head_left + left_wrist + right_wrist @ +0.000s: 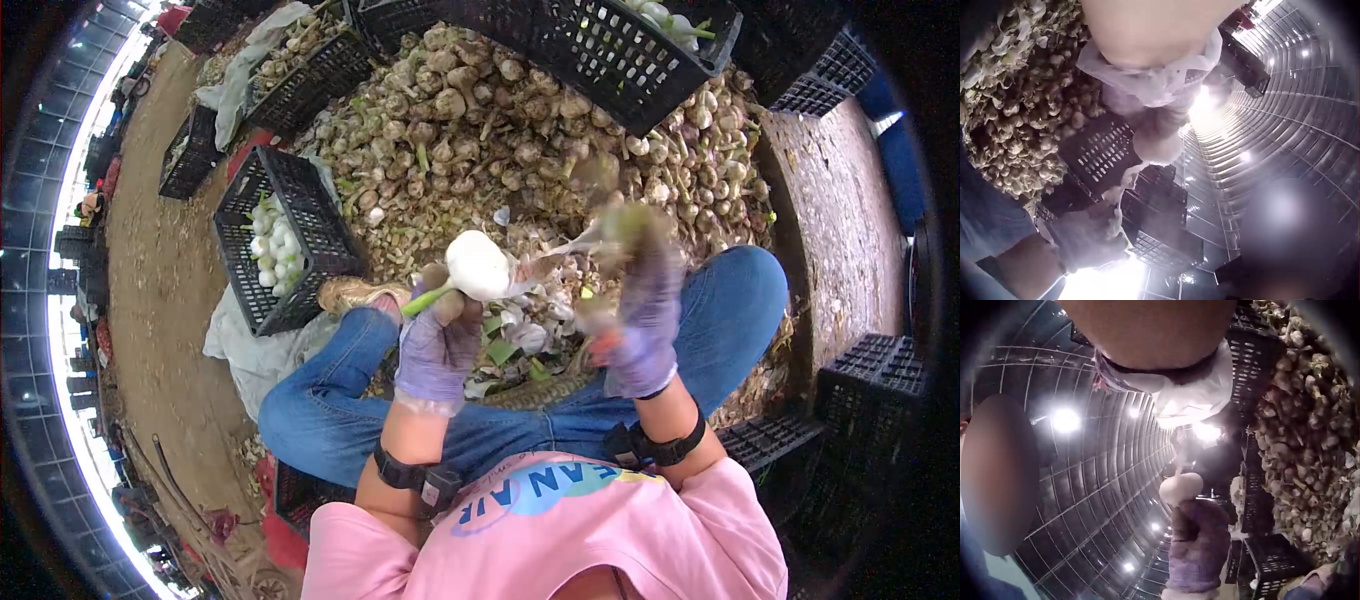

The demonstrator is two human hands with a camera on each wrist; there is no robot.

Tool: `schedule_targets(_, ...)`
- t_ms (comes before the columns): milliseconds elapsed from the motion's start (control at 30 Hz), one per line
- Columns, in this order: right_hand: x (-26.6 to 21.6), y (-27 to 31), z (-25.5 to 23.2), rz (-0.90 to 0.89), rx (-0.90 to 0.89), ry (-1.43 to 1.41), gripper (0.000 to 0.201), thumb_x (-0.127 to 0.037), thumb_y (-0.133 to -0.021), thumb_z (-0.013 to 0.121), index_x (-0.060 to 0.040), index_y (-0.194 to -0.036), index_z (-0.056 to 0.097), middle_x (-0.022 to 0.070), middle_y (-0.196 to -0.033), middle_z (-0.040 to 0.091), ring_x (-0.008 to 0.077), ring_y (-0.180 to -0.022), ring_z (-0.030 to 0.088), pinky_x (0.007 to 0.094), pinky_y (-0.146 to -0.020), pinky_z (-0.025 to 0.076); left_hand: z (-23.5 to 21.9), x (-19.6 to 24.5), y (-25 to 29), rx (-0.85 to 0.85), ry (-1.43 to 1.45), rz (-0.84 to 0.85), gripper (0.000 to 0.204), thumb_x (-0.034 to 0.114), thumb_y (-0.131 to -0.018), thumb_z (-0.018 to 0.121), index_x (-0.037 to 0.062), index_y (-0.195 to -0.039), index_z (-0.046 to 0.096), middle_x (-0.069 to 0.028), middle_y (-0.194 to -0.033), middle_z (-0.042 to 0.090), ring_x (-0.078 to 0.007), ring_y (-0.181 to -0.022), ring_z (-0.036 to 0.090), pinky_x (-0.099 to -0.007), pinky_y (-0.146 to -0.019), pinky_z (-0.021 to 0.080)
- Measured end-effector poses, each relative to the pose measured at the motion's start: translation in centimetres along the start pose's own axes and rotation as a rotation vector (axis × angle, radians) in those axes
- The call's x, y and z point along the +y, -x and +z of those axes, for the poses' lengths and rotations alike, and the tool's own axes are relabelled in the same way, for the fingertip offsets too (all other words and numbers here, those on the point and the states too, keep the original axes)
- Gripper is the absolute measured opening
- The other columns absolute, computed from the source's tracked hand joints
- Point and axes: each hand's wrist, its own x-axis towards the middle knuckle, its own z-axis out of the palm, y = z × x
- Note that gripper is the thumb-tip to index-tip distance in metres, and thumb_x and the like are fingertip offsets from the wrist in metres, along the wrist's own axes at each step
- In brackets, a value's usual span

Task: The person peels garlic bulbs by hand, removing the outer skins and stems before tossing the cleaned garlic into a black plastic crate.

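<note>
My left hand (440, 345), in a thin purple glove, grips a smooth white garlic bulb (478, 265) by its green stem (428, 300). The bulb also shows in the left wrist view and, above the gloved fingers, in the right wrist view. To the right my gloved right hand (645, 310) is raised and blurred by motion. It pinches a pale strip of garlic skin (1129, 178) that stretches to the bulb. A small orange-red thing (604, 347) shows blurred at its palm; its kind is unclear. Peeled skins (525, 325) lie below, between the legs.
A large heap of unpeeled garlic (460, 110) spreads in front. At the left a black crate (300, 290) contains white bulbs (275, 245). Another black crate (640, 75) stands on the heap's far side, and stacked crates (870, 380) stand at the right.
</note>
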Motion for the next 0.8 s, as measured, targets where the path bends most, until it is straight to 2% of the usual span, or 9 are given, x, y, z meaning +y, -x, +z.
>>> schedule_targets(67, -0.5, -1.4, 0.7, -0.298, -0.477, 0.642, 0.05, -0.029, -0.077, 0.065, -0.0101, -0.12, 0.048, 0.0169, -0.121, 0.046, 0.0348, -0.121, 0.037, 0.0468, -0.101, 0.028, 0.0, -0.3, -0.4, 0.031, 0.009, -0.13, 0.043, 0.0, -0.071, 0.066, 0.0028, -0.111, 0.051, -0.0122, -0.112, 0.056, -0.0232, -0.1, 0.058, -0.0292, -0.082, 0.053)
schedule_targets(200, 3.0, -0.7, 1.4, -0.315, -0.513, 0.732, 0.036, -0.028, -0.074, 0.067, -0.0075, -0.102, 0.059, 0.0181, -0.116, 0.049, 0.0356, -0.117, 0.04, 0.0476, -0.099, 0.028, -1.5, -1.4, -1.1, 0.065, -0.006, -0.167, 0.042, 0.0, -0.07, 0.066, 0.0013, -0.11, 0.053, -0.0129, -0.111, 0.057, -0.0238, -0.099, 0.059, -0.0294, -0.082, 0.052)
schedule_targets(300, 6.1, -1.4, 0.4, -0.075, -0.515, 0.551, 0.034, -0.023, -0.081, 0.063, -0.0032, -0.107, 0.053, 0.01, -0.101, 0.056, 0.0185, -0.093, 0.053, 0.0309, -0.082, 0.042, -3.2, -0.7, -1.9, -0.04, -0.142, -0.256, 0.046, 0.013, -0.065, 0.073, 0.0003, -0.106, 0.057, -0.0135, -0.102, 0.061, -0.0237, -0.096, 0.058, -0.0308, -0.082, 0.051)
schedule_targets(333, 6.7, -1.0, 0.4, 0.293, -0.33, 0.048, 0.04, -0.027, -0.084, 0.06, 0.0, -0.111, 0.049, 0.0057, -0.097, 0.055, 0.0103, -0.081, 0.051, 0.0235, -0.073, 0.042, -3.5, -0.3, -2.0, -0.033, -0.14, -0.257, 0.046, 0.013, -0.065, 0.073, 0.0003, -0.106, 0.057, -0.0135, -0.102, 0.061, -0.0237, -0.096, 0.058, -0.0308, -0.082, 0.051)
schedule_targets(467, 8.6, -2.4, -0.9, 0.428, -0.193, 0.087, 0.029, -0.025, -0.085, 0.06, -0.0025, -0.102, 0.055, 0.0057, -0.09, 0.056, 0.0129, -0.084, 0.053, 0.0266, -0.072, 0.045, -6.9, 4.5, -4.4, 0.102, -0.411, 0.212, 0.038, 0.008, -0.067, 0.066, 0.0028, -0.104, 0.057, -0.0098, -0.102, 0.06, -0.0281, -0.101, 0.055, -0.0362, -0.082, 0.049)
schedule_targets(533, 9.6, -2.2, -0.9, 0.261, -0.614, 0.612, 0.023, -0.024, -0.081, 0.063, -0.0063, -0.095, 0.059, 0.0078, -0.095, 0.059, 0.0217, -0.092, 0.054, 0.035, -0.085, 0.042, -9.6, 9.5, -5.9, 0.389, -0.808, 0.579, 0.039, 0.007, -0.073, 0.059, 0.0028, -0.111, 0.053, -0.01, -0.109, 0.055, -0.0266, -0.104, 0.052, -0.0352, -0.087, 0.045)
schedule_targets(567, 9.7, -2.2, -0.1, 0.115, -0.825, 0.869, 0.05, -0.023, -0.067, 0.071, -0.0048, -0.11, 0.054, 0.0143, -0.102, 0.056, 0.0288, -0.095, 0.054, 0.0364, -0.083, 0.043, -7.6, 10.2, -6.5, 0.507, -1.048, 0.755, 0.04, 0.008, -0.076, 0.057, 0.0021, -0.115, 0.051, -0.0108, -0.113, 0.052, -0.0252, -0.105, 0.051, -0.0346, -0.09, 0.042)
schedule_targets(600, 10.7, -1.3, -0.1, 0.211, -0.986, 0.886, 0.046, -0.022, -0.067, 0.069, -0.008, -0.109, 0.057, 0.0171, -0.109, 0.055, 0.0346, -0.102, 0.051, 0.0419, -0.089, 0.04, -5.1, 11.1, -7.5, 0.621, -1.288, 0.932, 0.041, 0.01, -0.079, 0.055, 0.0014, -0.119, 0.048, -0.0117, -0.117, 0.049, -0.0238, -0.106, 0.049, -0.034, -0.092, 0.039)
schedule_targets(800, 12.4, -1.3, -0.5, 0.437, -1.171, 0.788, 0.051, -0.019, -0.071, 0.064, -0.0106, -0.12, 0.051, 0.0178, -0.121, 0.049, 0.0362, -0.106, 0.05, 0.0414, -0.089, 0.041, -7.1, 6.1, -19.0, 0.406, -1.341, 0.34, 0.055, 0.017, -0.078, 0.065, -0.0013, -0.125, 0.043, -0.0142, -0.122, 0.047, -0.0252, -0.116, 0.043, -0.0355, -0.098, 0.035)
